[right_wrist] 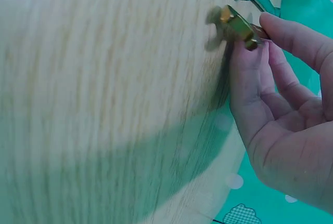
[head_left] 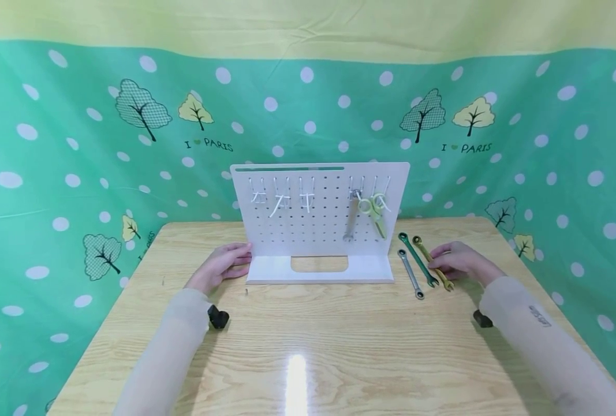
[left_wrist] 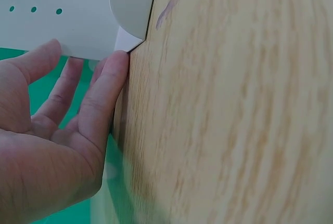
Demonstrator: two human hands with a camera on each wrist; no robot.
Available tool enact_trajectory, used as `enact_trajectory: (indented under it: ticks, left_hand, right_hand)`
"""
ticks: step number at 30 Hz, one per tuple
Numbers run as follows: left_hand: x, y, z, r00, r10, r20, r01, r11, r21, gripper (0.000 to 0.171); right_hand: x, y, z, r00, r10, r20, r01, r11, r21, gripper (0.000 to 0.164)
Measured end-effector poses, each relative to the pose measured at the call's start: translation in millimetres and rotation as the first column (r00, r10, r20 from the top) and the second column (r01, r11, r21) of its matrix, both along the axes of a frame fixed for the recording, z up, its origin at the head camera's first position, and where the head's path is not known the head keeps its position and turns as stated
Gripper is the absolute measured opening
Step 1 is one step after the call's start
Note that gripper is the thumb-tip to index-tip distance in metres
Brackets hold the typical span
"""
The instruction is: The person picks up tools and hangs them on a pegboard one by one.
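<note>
At the right of the table, my right hand pinches a gold ratchet wrench between thumb and fingers. In the right wrist view, its open-ended jaw stands slightly off the wood, above its shadow. A green wrench and a shorter silver wrench lie just left of it. My left hand touches the lower left edge of a white pegboard, its fingers extended and fingertips at the base corner. On the board's right-side hooks hang a wrench and light green scissors.
White hooks stick out from the pegboard's left half, with nothing hung on them. The wooden table extends in front of the board. Behind and at both sides hangs a green dotted curtain.
</note>
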State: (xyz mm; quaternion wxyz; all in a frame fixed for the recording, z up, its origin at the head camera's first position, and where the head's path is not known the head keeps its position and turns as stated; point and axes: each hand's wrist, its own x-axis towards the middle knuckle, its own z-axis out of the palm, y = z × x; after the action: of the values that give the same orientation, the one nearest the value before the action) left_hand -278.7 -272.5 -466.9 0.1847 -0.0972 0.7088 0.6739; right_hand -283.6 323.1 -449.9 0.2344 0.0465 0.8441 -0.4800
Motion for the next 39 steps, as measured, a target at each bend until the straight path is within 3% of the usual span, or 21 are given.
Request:
enact_trajectory:
  ticks: [8,17,28,33,39]
  left_hand:
    - [0.4,1.7,-1.1,1.0,-0.009,-0.002,0.009,1.0,-0.009,0.069]
    - [2.8,-1.0,-1.9,1.0,-0.002,-0.005,0.002,1.0,-0.014,0.07]
    - [0.4,-0.3,-1.7,1.0,0.005,-0.01,-0.005,1.0,-0.011,0.069]
    - [-0.4,0.1,-2.9,1.0,0.006,0.002,-0.006,1.0,-0.009,0.067]
    - [-1.0,-0.3,-2.7,1.0,0.007,0.0,-0.007,1.0,-0.009,0.067]
  right_hand:
    - [6.8,4.8,12.4,0.996,0.089,0.008,-0.089,0.996,0.011,0.057]
    - [17.5,-7.2,33.0,0.982,0.187,0.04,-0.182,0.978,-0.101,0.056]
    - [23.4,-44.5,52.4,0.951,0.308,0.011,-0.303,0.942,-0.146,0.05]
    - [23.8,-65.9,59.1,0.942,0.335,0.015,-0.332,0.936,-0.118,0.044]
    - [19.1,-90.6,63.3,0.946,0.323,-0.006,-0.321,0.938,-0.131,0.044]
